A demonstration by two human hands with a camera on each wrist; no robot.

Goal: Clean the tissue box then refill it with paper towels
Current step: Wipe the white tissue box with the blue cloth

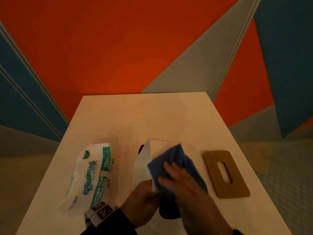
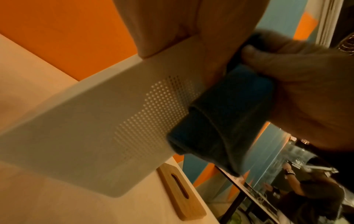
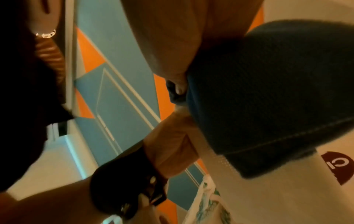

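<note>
The white tissue box (image 1: 144,163) is lifted and tilted over the white table (image 1: 118,116), lid off. My left hand (image 1: 144,197) grips its near end. My right hand (image 1: 177,175) holds a folded blue cloth (image 1: 174,156) and presses it on the box's upper face. In the left wrist view the blue cloth (image 2: 220,121) lies against the perforated side of the tissue box (image 2: 86,128), with my right hand (image 2: 296,83) curled round it. The wooden slotted lid (image 1: 226,173) lies flat to the right. A pack of paper towels (image 1: 89,177) lies to the left.
The table is narrow, and its left and right edges run close to the pack and the lid. Orange and blue wall panels stand behind it. A dark red sticker (image 3: 337,166) marks the box. Another person (image 2: 316,197) works in the background.
</note>
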